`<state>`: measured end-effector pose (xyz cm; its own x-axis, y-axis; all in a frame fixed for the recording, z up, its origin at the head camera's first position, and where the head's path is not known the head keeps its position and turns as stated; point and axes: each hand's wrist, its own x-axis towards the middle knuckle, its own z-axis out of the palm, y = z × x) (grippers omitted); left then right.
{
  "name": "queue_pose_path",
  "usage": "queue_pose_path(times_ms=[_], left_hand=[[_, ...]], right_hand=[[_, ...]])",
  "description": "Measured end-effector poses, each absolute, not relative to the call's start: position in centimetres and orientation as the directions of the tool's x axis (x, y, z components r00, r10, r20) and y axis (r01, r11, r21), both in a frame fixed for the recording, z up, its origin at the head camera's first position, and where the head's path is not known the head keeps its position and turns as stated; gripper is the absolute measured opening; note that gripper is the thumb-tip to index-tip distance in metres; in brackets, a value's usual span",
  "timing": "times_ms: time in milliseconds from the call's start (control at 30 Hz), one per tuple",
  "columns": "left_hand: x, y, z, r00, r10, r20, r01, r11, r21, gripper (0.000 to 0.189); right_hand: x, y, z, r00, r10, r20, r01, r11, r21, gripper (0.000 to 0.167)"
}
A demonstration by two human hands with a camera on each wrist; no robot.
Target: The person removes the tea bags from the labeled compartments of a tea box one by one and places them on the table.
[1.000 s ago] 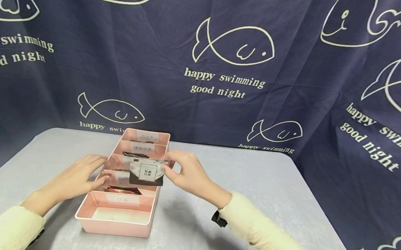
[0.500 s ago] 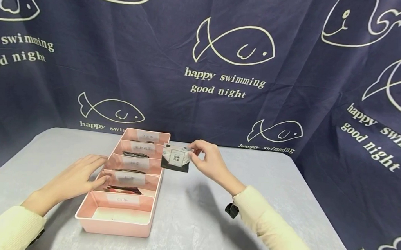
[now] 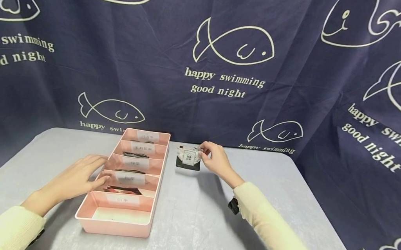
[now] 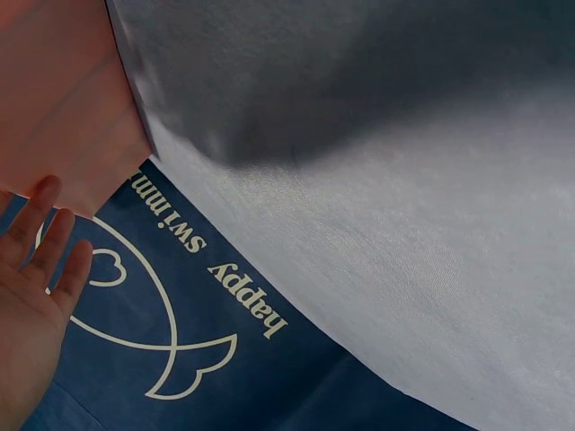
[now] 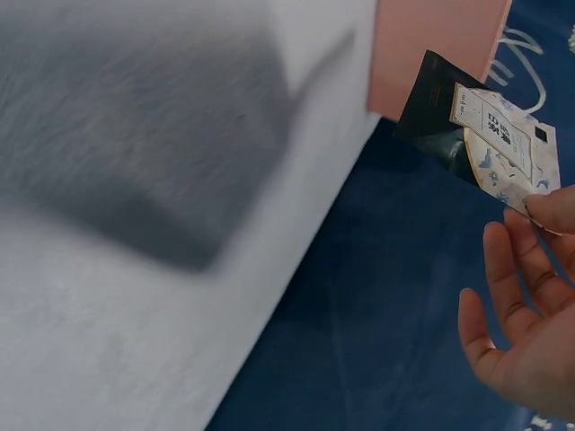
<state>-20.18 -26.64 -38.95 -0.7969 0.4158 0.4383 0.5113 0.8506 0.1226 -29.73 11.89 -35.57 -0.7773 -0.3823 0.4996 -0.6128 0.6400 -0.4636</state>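
A white and black tea sachet (image 3: 188, 158) hangs above the table, to the right of the pink divided box. My right hand (image 3: 217, 160) pinches it at its right-hand corner between thumb and forefinger. In the right wrist view the same sachet (image 5: 492, 135) shows a pale printed label, while the other fingers of the right hand (image 5: 539, 305) are spread loosely. At the left long side of the pink box (image 3: 114, 228) rests my left hand (image 3: 72, 177), its fingertips and thumb at the rim. The left wrist view has the left hand (image 4: 36, 296) with fingers extended by the box wall.
The box has several labelled compartments in a row. Dark sachets (image 3: 136, 154) lie in some rear ones, and a red and black sachet (image 3: 122, 190) lies in the second from the front. A grey table (image 3: 192, 226) stands against a navy fish-print curtain (image 3: 222, 115).
My right hand has carried the sachet from above the box's middle compartments to the right and toward the back, clear of the box. My left hand has stayed at the box's left side.
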Motion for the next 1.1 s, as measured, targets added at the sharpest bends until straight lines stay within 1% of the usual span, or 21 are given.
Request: queue_pose_path(times_ms=[333, 567, 800, 933, 1100], left_hand=[[-20.2, -26.6, -38.9, -0.8, 0.413, 0.435, 0.507, 0.853, 0.121, 0.042], [-20.2, -26.6, -38.9, -0.803, 0.41, 0.432, 0.503, 0.855, 0.124, 0.041], [-20.2, -26.6, -39.0, -0.799, 0.414, 0.436, 0.508, 0.853, 0.122, 0.042], [-20.2, -26.6, -39.0, -0.796, 0.417, 0.439, 0.511, 0.851, 0.119, 0.041], [-20.2, -26.5, -38.9, -0.796, 0.417, 0.439, 0.512, 0.851, 0.119, 0.04]], right_hand=[[-31.2, 12.1, -37.1, -0.838, -0.363, 0.408, -0.532, 0.708, -0.464, 0.007], [-32.1, 12.1, -38.2, -0.865, -0.349, 0.36, -0.49, 0.744, -0.454, 0.01], [-32.9, 12.1, -39.1, -0.871, -0.307, 0.383, -0.469, 0.75, -0.466, 0.012], [-33.2, 12.0, -39.6, -0.87, -0.286, 0.401, -0.463, 0.752, -0.469, 0.017], [-33.8, 11.8, -40.2, -0.881, -0.261, 0.394, -0.437, 0.767, -0.469, 0.024]])
